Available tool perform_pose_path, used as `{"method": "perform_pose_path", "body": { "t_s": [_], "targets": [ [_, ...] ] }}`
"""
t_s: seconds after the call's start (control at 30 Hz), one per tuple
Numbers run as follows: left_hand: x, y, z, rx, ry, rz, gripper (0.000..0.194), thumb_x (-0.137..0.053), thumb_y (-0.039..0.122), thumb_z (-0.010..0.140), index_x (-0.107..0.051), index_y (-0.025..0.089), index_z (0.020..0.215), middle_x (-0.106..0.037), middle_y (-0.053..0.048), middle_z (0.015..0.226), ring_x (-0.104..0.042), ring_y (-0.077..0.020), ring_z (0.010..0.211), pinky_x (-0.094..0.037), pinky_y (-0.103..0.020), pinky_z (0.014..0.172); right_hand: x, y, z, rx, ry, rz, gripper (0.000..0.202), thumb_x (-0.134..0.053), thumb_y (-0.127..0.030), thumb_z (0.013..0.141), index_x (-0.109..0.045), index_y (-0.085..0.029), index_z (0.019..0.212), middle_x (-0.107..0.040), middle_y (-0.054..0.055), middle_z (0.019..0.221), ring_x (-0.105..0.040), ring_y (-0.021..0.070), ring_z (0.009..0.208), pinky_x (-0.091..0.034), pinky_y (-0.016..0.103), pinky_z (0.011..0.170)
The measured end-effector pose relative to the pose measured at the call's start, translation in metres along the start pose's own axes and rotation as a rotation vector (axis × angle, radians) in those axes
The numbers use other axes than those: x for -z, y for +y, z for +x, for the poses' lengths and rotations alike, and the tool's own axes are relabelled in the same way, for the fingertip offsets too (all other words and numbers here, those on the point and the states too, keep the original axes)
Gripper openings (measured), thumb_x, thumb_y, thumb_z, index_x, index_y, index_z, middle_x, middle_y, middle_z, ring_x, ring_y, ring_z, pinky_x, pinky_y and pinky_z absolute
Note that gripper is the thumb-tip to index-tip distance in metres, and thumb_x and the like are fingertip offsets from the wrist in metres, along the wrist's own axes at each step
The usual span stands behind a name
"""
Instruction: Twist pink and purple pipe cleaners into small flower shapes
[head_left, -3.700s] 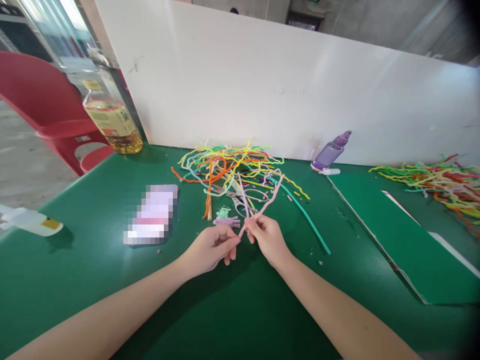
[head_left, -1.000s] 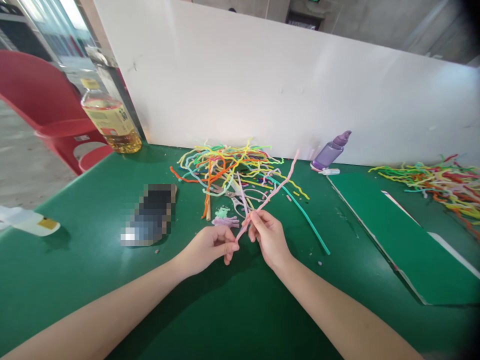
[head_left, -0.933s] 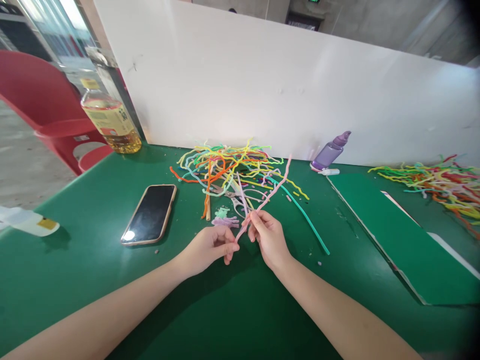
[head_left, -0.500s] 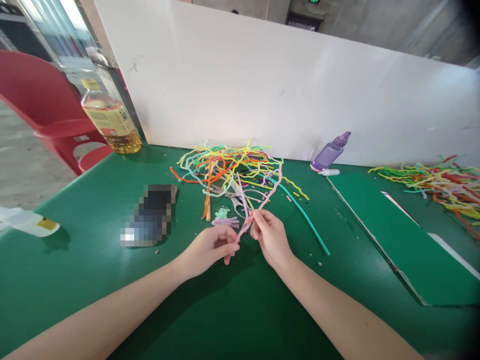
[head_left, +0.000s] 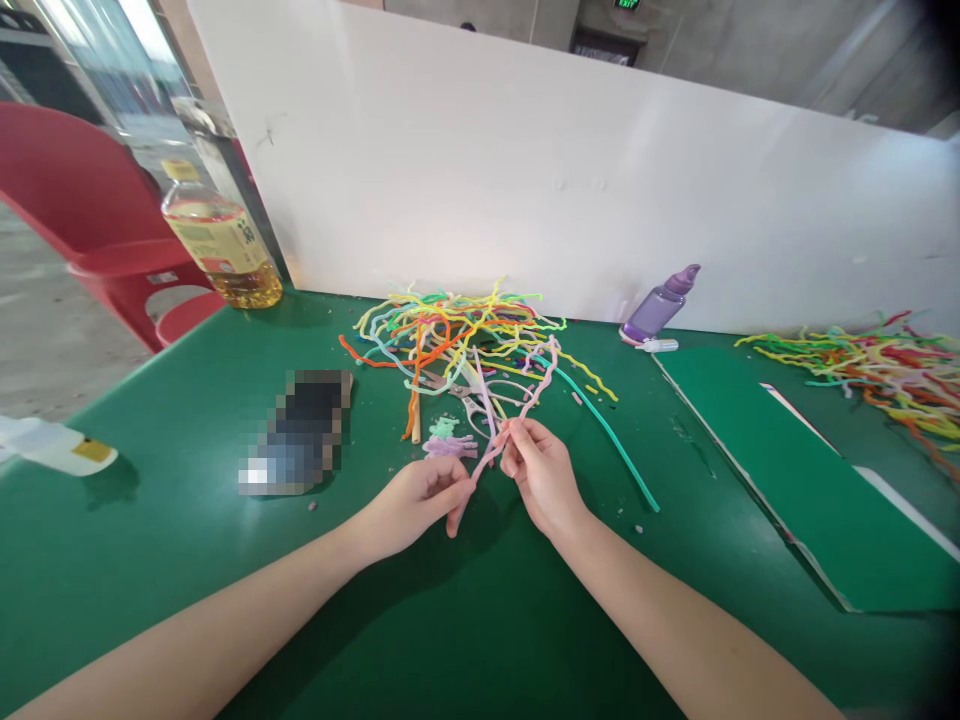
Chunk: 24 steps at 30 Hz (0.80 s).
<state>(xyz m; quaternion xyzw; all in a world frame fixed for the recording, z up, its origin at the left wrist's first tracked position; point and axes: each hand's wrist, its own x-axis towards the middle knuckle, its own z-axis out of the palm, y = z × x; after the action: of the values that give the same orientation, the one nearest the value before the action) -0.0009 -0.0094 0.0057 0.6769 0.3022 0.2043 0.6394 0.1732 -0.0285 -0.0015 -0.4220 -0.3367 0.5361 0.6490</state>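
Observation:
Between my hands runs a pink pipe cleaner (head_left: 537, 393), its wavy far end rising past the right fingers. My left hand (head_left: 424, 500) pinches the lower part, and a short end pokes out below the fingertips. Thumb and forefinger of my right hand (head_left: 541, 470) close on it farther up. Just beyond the hands lie small bundles of mint-green (head_left: 444, 428) and lilac (head_left: 450, 447) fuzzy pieces. Scissors (head_left: 474, 405) rest partly under loose strands, beside a lilac pipe cleaner (head_left: 484, 390). Behind them spreads a tangled pile of coloured pipe cleaners (head_left: 465, 325).
A pixelated phone-like object (head_left: 304, 430) lies left on the green table (head_left: 375, 640). An oil bottle (head_left: 221, 240) and a purple bottle (head_left: 660, 305) stand by the white board (head_left: 480, 170). To the right are a green board (head_left: 795, 480) and more pipe cleaners (head_left: 885, 365).
The pink pipe cleaner has slid down through my right fingers. Its far end sits lower and nearer, while more of its near end shows below my left fingers.

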Motion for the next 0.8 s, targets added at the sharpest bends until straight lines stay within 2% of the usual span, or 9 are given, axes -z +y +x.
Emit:
{"method": "perform_pose_path", "body": {
  "t_s": [0.1,0.2,0.37,0.8],
  "targets": [
    [-0.0010,0.0002,-0.0002,0.013,-0.007,0.006,0.025,-0.047,0.038,0.087,-0.046,0.018,0.073,-0.057,0.002,0.058,-0.053,-0.0112,0.052,-0.040,-0.023,0.055,0.0000,-0.0008,-0.0003,-0.011,-0.008,-0.003,0.020,-0.061,-0.036,0.080,-0.061,-0.017,0.077,-0.061,0.000,0.068,-0.043,0.0039,0.042,-0.034,0.020,0.043],
    [-0.0022,0.0018,-0.0014,0.024,-0.016,0.040,0.024,-0.048,0.037,0.086,-0.047,0.017,0.073,-0.057,0.002,0.059,-0.053,-0.0111,0.052,-0.039,-0.023,0.054,-0.0007,-0.0023,-0.0023,-0.037,-0.028,0.009,0.020,-0.061,-0.036,0.080,-0.061,-0.016,0.077,-0.062,0.001,0.070,-0.051,0.0057,0.047,-0.041,0.019,0.047],
    [-0.0024,0.0058,-0.0028,0.019,-0.013,0.082,0.023,-0.047,0.035,0.087,-0.047,0.017,0.072,-0.056,0.002,0.061,-0.053,-0.0109,0.053,-0.039,-0.023,0.055,-0.0038,-0.0038,-0.0066,-0.069,-0.125,0.081,0.019,-0.058,-0.035,0.083,-0.059,-0.017,0.079,-0.063,0.002,0.072,-0.061,0.0101,0.056,-0.051,0.023,0.057],
    [-0.0011,0.0030,-0.0034,-0.013,-0.040,0.027,0.020,-0.049,0.034,0.086,-0.052,0.016,0.077,-0.055,0.002,0.061,-0.054,-0.0114,0.054,-0.041,-0.024,0.058,-0.0023,-0.0010,-0.0051,-0.104,-0.105,0.218,0.018,-0.058,-0.032,0.084,-0.059,-0.016,0.076,-0.062,0.001,0.069,-0.060,0.0074,0.052,-0.051,0.018,0.053]
  ]
}}
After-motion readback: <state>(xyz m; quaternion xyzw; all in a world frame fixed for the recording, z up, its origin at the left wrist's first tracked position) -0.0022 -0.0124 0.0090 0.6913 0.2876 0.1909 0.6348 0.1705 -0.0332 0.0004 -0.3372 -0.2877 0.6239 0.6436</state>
